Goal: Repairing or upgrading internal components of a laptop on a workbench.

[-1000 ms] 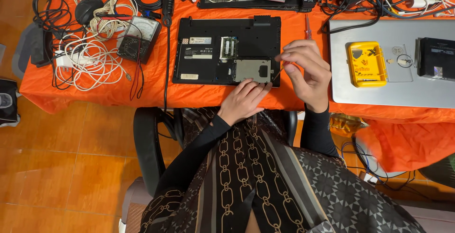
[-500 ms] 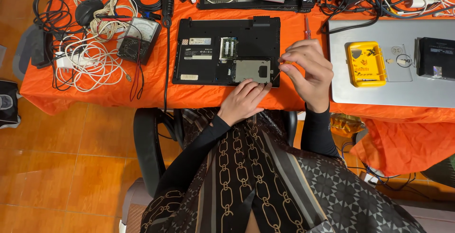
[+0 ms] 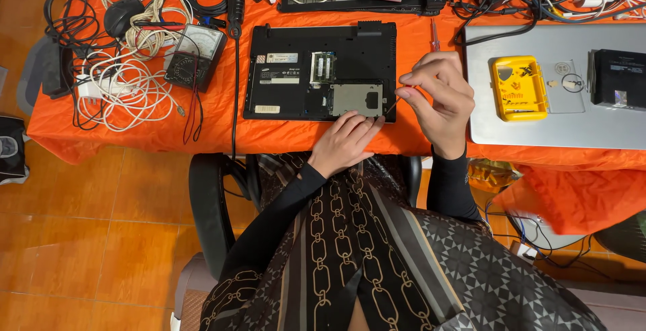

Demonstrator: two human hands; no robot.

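Fingers of your right hand [image 3: 437, 99] pinch a thin red-handled screwdriver [image 3: 397, 99], its tip at the near right corner of the black upturned laptop [image 3: 321, 72] on the orange tablecloth [image 3: 215, 129]. Your left hand [image 3: 346, 142] lies flat and open just nearside of that laptop, fingertips touching its silver drive cover [image 3: 356, 99]. Right of the laptop sits a yellow plastic parts box [image 3: 518, 89]; left, a black analogue multimeter [image 3: 195, 55].
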